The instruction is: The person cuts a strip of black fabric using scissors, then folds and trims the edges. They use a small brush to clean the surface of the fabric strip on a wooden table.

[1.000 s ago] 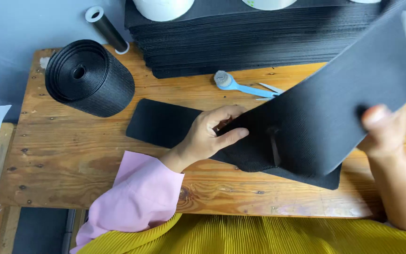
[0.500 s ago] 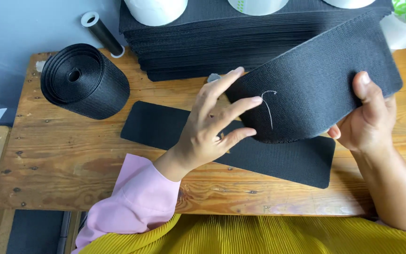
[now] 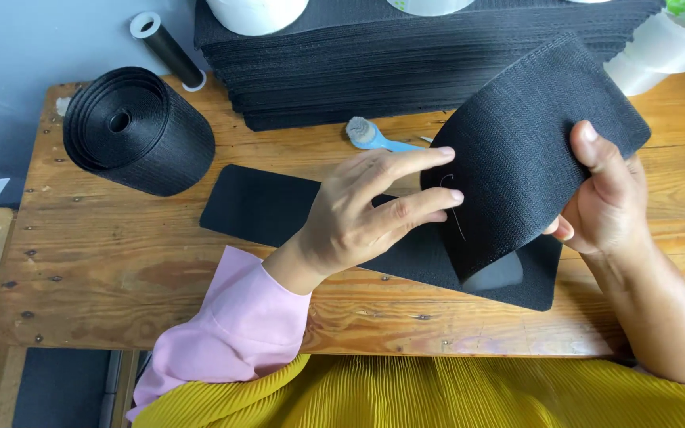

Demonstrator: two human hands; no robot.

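Wooden desk fills most of our view, grey wall behind it at top left. We see a tall stack of black sheets at the far edge, with white tubs sitting on top, probably as weights to keep the pile flat. Left of it sits a thick roll of black webbing, on its side so the coil faces up, and a thin black tube behind it.

Flat on the desk near us lies a black mat, smooth side up; it works as a base under the piece in hand. We hold a black webbing strip lifted and curled over that mat, textured face toward us so a loose pale thread on it shows. Our right hand pinches the strip's right edge, thumb on top, fingers closed behind. Our left hand is open, fingers stretched flat against the strip's left edge beside the thread, gripping nothing.

A small blue-handled tool lies between stack and mat, within reach.
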